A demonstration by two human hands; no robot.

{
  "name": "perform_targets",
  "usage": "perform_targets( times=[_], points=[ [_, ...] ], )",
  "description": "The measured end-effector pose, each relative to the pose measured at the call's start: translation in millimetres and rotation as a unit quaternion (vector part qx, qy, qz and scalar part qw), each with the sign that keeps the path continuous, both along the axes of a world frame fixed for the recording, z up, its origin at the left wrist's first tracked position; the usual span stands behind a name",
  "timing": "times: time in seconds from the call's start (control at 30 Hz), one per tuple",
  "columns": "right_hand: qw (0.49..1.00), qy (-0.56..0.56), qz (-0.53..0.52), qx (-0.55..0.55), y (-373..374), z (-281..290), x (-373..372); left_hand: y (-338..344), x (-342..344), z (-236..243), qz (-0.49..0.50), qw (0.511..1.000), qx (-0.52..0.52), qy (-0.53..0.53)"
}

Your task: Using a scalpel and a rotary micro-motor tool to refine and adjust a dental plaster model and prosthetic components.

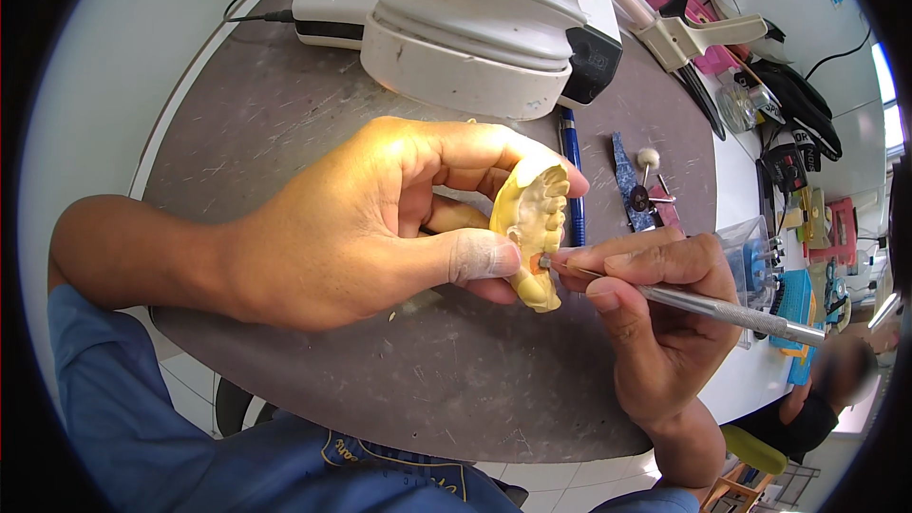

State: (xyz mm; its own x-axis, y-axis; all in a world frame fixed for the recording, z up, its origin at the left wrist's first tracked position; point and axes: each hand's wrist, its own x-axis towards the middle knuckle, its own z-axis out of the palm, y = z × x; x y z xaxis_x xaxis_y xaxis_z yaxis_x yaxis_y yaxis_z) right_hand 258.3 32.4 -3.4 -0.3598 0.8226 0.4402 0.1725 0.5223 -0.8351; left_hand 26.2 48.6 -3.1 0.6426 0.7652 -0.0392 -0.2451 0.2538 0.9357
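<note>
We see our left hand (351, 218) raised over the grey, scratched desk (285, 114), its grip closed around a yellow dental cast (534, 218): the thumb presses the near face while the fingers curl behind the far side, so the row of moulded teeth faces right. A small orange patch (538, 262) sits low on the cast, just beside the thumb tip.

Our right hand (655, 313) comes in from the lower right and pinches a slim metal hand tool (722, 306) like a pen, grip tight on its knurled shaft. The tool's tip touches the cast at the orange patch, and the handle runs out to the right past the knuckles.

Behind the hands stands a large white ribbed machine (475, 19) on a white base. A blue pen (573, 171) lies on the desk behind the cast, and a small white-headed polishing bit (648, 160) rests near it. A beige dispensing gun (693, 33) lies further back. Another person (836, 380) sits at the lower right edge.
</note>
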Motion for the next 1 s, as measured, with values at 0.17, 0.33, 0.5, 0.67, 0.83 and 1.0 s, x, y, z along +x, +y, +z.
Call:
perform_targets(
  times=[0.17,0.33,0.5,0.67,0.83,1.0],
  points=[
    [1.0,-0.004,0.008,0.015,-2.6,-0.1,-3.8,0.4,-1.9,1.3,-0.012,1.0,-0.011,0.009],
    [0.999,-0.023,-0.003,0.038,-1.8,0.1,-2.2,0.7,-0.8,-2.9,-0.005,1.0,0.01,0.004],
    [0.999,-0.032,-0.008,0.019,-1.9,4.9,-2.8,0.5,-1.2,-2.8,-0.009,1.0,0.008,0.006],
    [0.984,-0.096,-0.028,-0.147,-1.3,18.7,0.3,-1.2,0.3,-7.2,0.004,0.998,0.067,0.019],
    [0.974,0.002,-0.019,-0.227,0.6,15.5,-1.8,-0.8,2.4,-10.8,0.001,0.995,0.096,0.008],
    [0.952,0.075,-0.006,-0.296,2.0,14.7,0.1,0.6,3.3,-7.6,-0.013,0.997,0.078,0.014]
  ],
)
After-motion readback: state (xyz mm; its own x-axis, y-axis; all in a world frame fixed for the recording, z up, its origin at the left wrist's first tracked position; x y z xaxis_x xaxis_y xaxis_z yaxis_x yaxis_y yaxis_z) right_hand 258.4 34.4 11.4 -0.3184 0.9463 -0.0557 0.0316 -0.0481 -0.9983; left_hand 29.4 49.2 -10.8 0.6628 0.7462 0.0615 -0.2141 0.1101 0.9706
